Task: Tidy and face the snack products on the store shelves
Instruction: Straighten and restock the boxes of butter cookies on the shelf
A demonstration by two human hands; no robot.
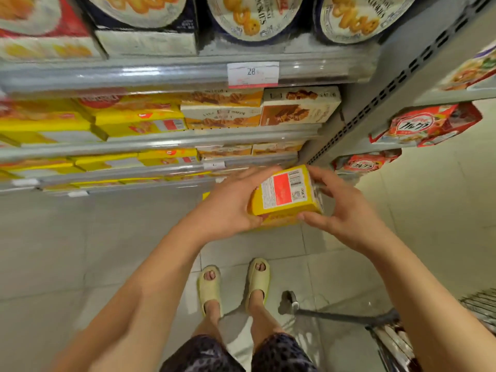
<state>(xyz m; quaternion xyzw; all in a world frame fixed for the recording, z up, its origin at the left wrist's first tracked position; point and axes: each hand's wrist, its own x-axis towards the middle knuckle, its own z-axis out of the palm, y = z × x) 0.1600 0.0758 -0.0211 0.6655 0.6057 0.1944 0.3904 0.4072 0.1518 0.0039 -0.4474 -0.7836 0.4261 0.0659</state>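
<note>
A yellow snack box (284, 196) with a white and red label facing up is held in front of the lower shelves. My left hand (230, 208) grips its left side, thumb at the near edge. My right hand (341, 208) holds its right side, fingers curled over the far corner and thumb at the near corner. Rows of yellow boxes (139, 120) and cream and orange wafer boxes (298, 107) fill the shelves behind.
Round cookie tins (252, 17) stand on the top shelf above a price tag (252, 73). A grey perforated upright (397, 84) divides off a bay with red cereal bags (426, 124). A metal cart (389, 328) stands at lower right by my feet.
</note>
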